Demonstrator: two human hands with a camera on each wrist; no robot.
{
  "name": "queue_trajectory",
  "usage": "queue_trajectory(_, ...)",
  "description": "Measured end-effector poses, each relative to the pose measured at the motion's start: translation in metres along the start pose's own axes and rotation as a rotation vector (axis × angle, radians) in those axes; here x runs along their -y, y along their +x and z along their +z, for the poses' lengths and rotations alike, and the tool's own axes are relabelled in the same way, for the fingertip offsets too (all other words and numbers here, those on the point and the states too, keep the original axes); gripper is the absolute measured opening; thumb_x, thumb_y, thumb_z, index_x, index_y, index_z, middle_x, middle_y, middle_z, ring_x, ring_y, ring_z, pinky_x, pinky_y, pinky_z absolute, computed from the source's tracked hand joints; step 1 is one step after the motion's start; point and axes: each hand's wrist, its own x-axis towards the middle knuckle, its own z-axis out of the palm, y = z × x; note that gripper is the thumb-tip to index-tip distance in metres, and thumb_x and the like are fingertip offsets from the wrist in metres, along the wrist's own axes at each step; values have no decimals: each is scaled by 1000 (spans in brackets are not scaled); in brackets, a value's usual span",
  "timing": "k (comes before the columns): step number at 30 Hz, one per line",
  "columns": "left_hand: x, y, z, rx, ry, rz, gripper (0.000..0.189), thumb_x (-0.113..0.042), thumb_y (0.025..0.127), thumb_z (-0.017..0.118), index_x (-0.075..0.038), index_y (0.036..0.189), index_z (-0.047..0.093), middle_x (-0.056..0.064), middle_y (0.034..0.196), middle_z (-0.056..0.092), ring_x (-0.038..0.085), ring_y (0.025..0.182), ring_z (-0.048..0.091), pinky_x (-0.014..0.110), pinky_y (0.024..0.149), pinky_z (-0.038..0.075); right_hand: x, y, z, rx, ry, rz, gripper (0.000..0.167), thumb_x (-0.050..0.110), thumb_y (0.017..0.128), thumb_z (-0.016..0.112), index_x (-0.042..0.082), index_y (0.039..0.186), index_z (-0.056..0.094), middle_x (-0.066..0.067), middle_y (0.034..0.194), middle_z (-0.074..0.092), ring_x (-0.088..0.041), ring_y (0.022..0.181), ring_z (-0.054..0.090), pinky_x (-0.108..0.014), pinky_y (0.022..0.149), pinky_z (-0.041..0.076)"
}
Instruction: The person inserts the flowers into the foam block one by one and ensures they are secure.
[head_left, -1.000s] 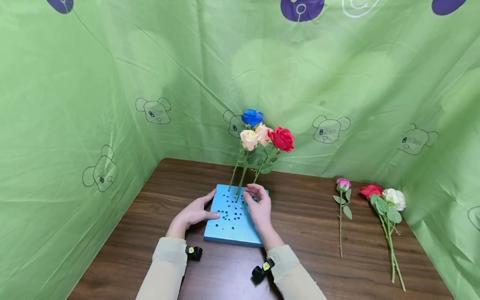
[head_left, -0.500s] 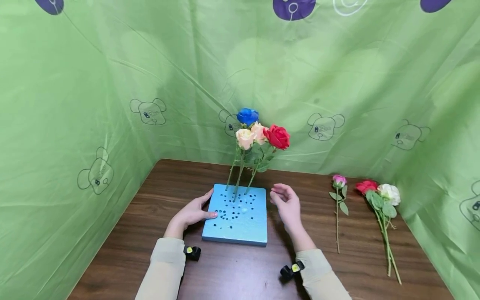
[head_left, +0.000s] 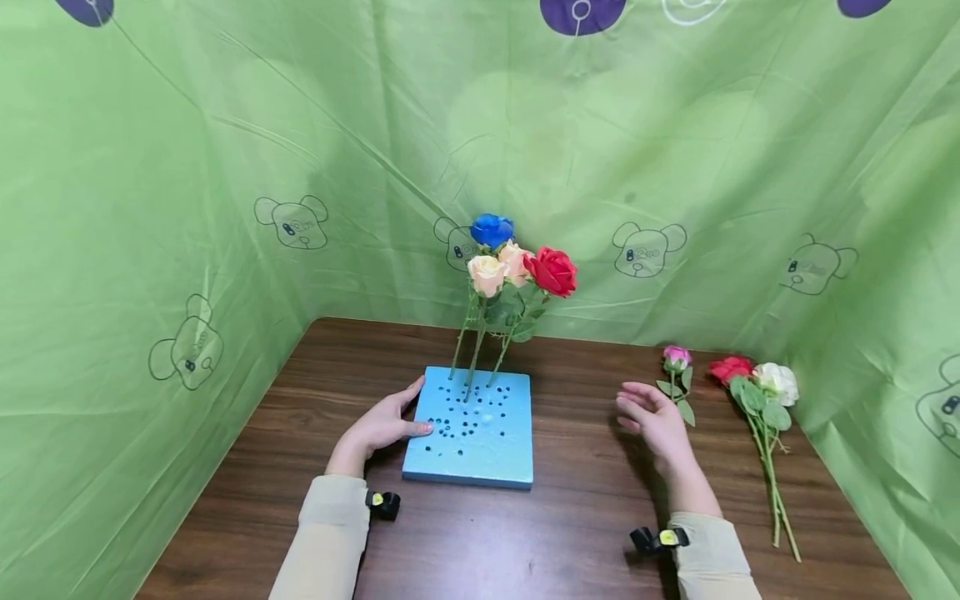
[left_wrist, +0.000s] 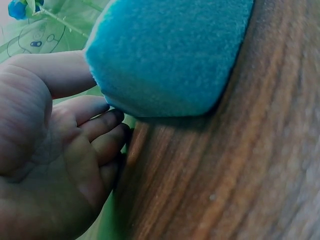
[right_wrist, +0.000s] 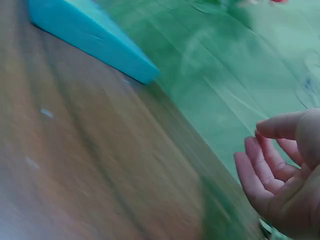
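A light blue foam block (head_left: 480,446) full of small holes lies on the table. My left hand (head_left: 384,421) holds its left edge, thumb on top and fingers along the side; in the left wrist view the thumb and fingertips of that hand (left_wrist: 60,130) meet the block's corner (left_wrist: 165,60). A blue rose (head_left: 492,230), two pale pink roses (head_left: 487,275) and a red rose (head_left: 552,271) stand in the block by their stems. My right hand (head_left: 660,425), holding nothing, hovers with loosely bent fingers just left of a purple-pink rose (head_left: 677,358) that lies on the table.
Farther right, another red rose (head_left: 731,368) and a white rose (head_left: 777,383) lie with their stems crossing. The brown wooden table (head_left: 465,542) is enclosed by green cloth (head_left: 562,142) at the back and sides.
My right hand has left the block's stems and moved right across the table toward the lying flowers. The left hand keeps its place on the block. The head view has shifted slightly.
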Motion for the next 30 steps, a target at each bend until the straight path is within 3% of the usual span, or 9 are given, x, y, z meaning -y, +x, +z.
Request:
queue_trajectory(6,0,0,0,5,-15,-1,105,-35,92,87,-17,172,23,10,176,22,34,162,18,60,127,22,1,0,-45,20,-45,42,31,9,104,72,11,134,66,18,104,74,-1,101,71,-27,86,62)
queue_trajectory(13,-1,0,1,7,-14,-11,104,-35,92,87,-17,172,23,11,176,23,35,162,18,60,127,22,-8,-3,-88,54,-43,82,35,4,105,69,10,140,68,12,110,77,0,98,72,-24,86,61)
queue_trajectory(18,-1,1,0,6,-11,-14,104,-34,93,87,-16,172,23,11,176,22,34,162,18,59,127,21,-14,-5,-103,53,-89,120,45,3,100,76,4,143,62,12,111,77,0,97,72,-24,85,61)
queue_trajectory(21,-2,1,0,7,-10,-13,104,-34,93,87,-17,172,22,11,176,22,35,162,18,59,127,21,-16,-5,-105,57,-172,130,57,4,98,78,-4,149,53,3,118,76,1,96,71,-22,85,60)
queue_trajectory(27,-1,0,-1,2,-4,-18,104,-35,93,86,-18,173,22,11,176,23,36,162,18,61,127,21,-15,-6,-102,66,-514,122,71,18,97,82,-9,152,46,-27,139,67,13,97,60,-12,83,49)
queue_trajectory(30,-1,-1,-1,2,1,-22,104,-35,93,86,-19,173,22,11,176,23,35,162,18,61,127,22,-13,-7,-101,82,-551,151,74,16,96,83,-11,153,44,-32,141,63,11,95,60,-14,82,50)
